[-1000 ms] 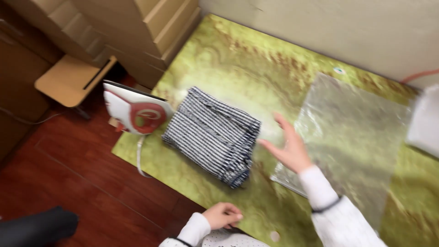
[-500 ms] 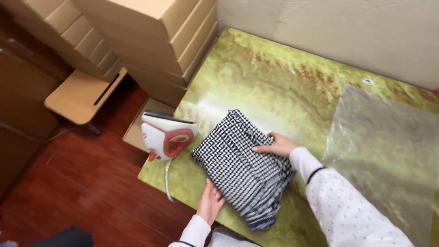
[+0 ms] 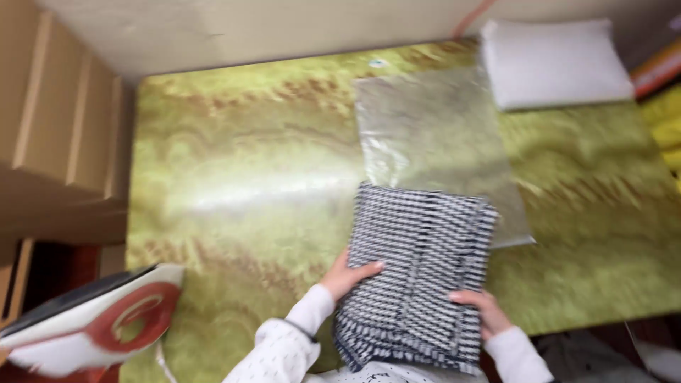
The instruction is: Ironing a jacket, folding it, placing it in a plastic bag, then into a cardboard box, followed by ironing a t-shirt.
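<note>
Since half a second earlier, I had swung the folded houndstooth cloth (image 3: 418, 269) toward the clear plastic bag (image 3: 436, 142); my left hand (image 3: 345, 275) and right hand (image 3: 479, 306) clasped its sides, keeping the folds together above the green table (image 3: 234, 177), iron (image 3: 92, 323) aside

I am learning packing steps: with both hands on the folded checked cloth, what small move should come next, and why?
Probably slide the folded checked cloth forward onto the clear plastic bag. Left hand and right hand grip its sides, and its far edge already overlaps the flat bag.
</note>
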